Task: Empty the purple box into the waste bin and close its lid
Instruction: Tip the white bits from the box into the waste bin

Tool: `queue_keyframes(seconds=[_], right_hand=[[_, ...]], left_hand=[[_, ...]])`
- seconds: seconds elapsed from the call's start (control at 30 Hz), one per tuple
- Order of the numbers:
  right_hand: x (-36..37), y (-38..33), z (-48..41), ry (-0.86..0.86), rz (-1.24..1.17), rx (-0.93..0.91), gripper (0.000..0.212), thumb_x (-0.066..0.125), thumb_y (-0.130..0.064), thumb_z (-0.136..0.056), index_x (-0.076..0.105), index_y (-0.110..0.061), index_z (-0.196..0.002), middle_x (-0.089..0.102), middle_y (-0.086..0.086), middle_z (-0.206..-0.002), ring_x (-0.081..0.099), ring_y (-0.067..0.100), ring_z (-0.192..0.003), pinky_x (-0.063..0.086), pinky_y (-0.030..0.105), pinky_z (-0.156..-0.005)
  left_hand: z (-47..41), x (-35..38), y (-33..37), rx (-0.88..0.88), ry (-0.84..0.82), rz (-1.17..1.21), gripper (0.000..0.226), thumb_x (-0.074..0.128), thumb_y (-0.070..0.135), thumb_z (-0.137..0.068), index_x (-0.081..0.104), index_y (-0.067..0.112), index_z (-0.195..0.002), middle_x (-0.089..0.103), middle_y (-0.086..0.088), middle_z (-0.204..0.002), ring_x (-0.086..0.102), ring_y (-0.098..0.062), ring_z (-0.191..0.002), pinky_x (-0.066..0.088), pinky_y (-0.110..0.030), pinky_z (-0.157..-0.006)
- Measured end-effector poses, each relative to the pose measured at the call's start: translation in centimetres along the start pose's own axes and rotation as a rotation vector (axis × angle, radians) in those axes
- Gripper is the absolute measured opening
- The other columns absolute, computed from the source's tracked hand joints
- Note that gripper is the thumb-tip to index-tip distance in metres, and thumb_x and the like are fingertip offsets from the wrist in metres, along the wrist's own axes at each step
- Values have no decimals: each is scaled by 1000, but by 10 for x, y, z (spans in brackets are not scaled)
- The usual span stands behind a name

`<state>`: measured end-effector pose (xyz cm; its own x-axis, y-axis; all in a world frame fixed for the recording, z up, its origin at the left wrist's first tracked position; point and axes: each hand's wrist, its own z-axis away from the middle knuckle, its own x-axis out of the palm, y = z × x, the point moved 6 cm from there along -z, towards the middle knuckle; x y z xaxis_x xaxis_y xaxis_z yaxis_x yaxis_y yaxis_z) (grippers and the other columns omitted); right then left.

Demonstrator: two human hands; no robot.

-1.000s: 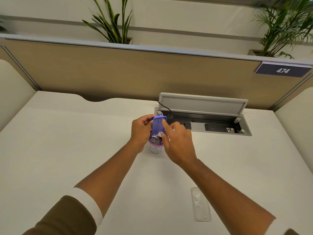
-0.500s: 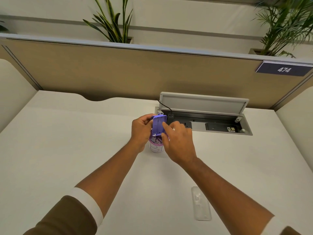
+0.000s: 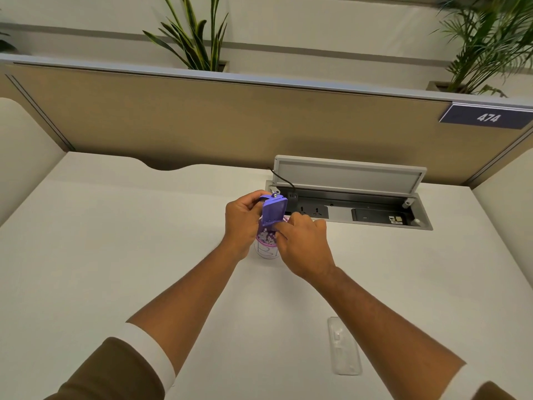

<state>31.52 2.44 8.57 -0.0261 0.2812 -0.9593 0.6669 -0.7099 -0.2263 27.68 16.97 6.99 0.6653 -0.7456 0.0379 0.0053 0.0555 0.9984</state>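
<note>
The small purple plastic box is held upended over the middle of the white desk, its flat purple face turned toward the person and its lower end tipped into the mouth of the little clear waste bin with a pink rim. Small pale bits lie heaped inside that bin, which stands on the desk between the two wrists. The left hand wraps the box from the left, its grip pinching the box's upper end. The right hand comes in from the right, its fingers curled with the tips pressed on the box's lower edge. Nearer the person, to the right, a clear flat plastic piece lies on the desk, well apart from the bin. Behind the hands, a grey hinged flap stands open over a recessed socket tray.
</note>
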Motion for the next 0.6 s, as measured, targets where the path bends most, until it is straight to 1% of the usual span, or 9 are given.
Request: queue_keyframes(seconds=[0.07,0.1,0.17,0.23,0.3,0.43,0.53,0.6], right_hand=[[-1,-1,0,19,11,-7,28,61,-41,-99,68,-26,-122,70,3,-106,59,19,-94,44,40,-87],[-1,-2,0,12,16,-8,28,61,-41,-99,68,-26,-121,71,4,-107,59,19,-95,43,40,-88],[2,-3,0,-19,19,-12,29,59,-41,-100,68,-26,-123,72,4,-112,61,20,-98,43,41,-92],[4,-3,1,-37,15,-11,31,59,-42,-100,68,-26,-125,72,4,-115,62,21,-102,43,42,-95],[4,-3,2,-26,9,-2,31,60,-43,-99,69,-27,-124,73,3,-114,62,20,-100,43,41,-95],[0,0,3,18,28,29,28,65,-42,-96,72,-25,-117,74,4,-104,62,20,-94,44,41,-89],[1,0,2,-14,48,19,28,63,-43,-98,70,-27,-120,74,4,-107,62,21,-97,44,43,-92],[1,0,3,-17,40,15,29,63,-43,-97,70,-28,-120,74,4,-109,62,21,-99,44,43,-93]], left_hand=[[1,-1,0,15,3,1,14,67,24,-101,75,34,-108,78,11,-100,75,-13,-91,60,-11,-69],[2,0,0,18,0,2,14,66,23,-102,75,33,-108,78,10,-101,75,-14,-92,60,-11,-69],[5,2,0,20,-14,-5,16,66,22,-102,74,35,-107,76,16,-98,74,-13,-91,59,-10,-68],[7,5,0,27,-39,-25,15,66,22,-102,74,33,-108,75,17,-97,74,-13,-90,59,-10,-67],[9,6,1,33,-54,-40,14,66,23,-102,74,32,-108,75,17,-97,74,-13,-89,59,-10,-67],[9,6,5,47,-64,-61,18,65,23,-102,73,39,-103,74,20,-96,74,-12,-90,61,-11,-70],[9,5,8,62,-55,-62,24,65,23,-102,72,45,-99,75,22,-96,74,-11,-89,60,-11,-69],[9,5,8,62,-49,-51,22,66,24,-102,72,45,-100,75,22,-96,75,-12,-89,59,-11,-67]])
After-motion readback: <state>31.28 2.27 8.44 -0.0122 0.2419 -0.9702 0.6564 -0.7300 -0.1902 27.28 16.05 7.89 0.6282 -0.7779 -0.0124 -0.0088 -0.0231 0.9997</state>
